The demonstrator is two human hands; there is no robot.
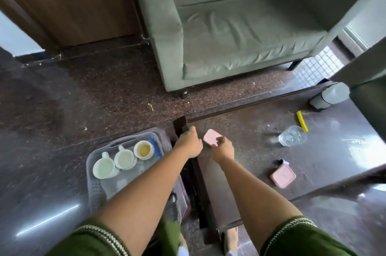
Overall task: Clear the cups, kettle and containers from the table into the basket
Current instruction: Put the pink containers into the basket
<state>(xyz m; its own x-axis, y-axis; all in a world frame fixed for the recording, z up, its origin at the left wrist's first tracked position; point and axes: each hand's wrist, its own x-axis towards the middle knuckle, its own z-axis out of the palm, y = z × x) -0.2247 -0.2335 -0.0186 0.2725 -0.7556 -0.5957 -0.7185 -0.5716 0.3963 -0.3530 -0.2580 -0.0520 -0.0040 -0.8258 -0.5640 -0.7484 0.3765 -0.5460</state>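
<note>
Right hand (223, 148) pinching small pink container (211, 137) at desk (250, 163) left corner, left hand (188, 144) loosely curled, empty, basket (94, 184) holding 3 cups (125, 159).

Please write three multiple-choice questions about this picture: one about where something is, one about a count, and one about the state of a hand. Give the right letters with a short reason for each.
1. Where is the grey basket?
A. on the sofa
B. on the floor, left of the table
C. on the table

2. How many white cups stand in the basket?
A. one
B. three
C. five

3. What is the right hand doing?
A. gripping a small pink container
B. hanging free above the floor
C. holding the clear glass

Answers:
1 B: the basket sits on the dark floor beside the table corner.
2 B: three white cups stand in a row, one with brownish liquid.
3 A: its fingers close on the pink container near the table corner, while the clear glass stands apart, untouched.
</note>
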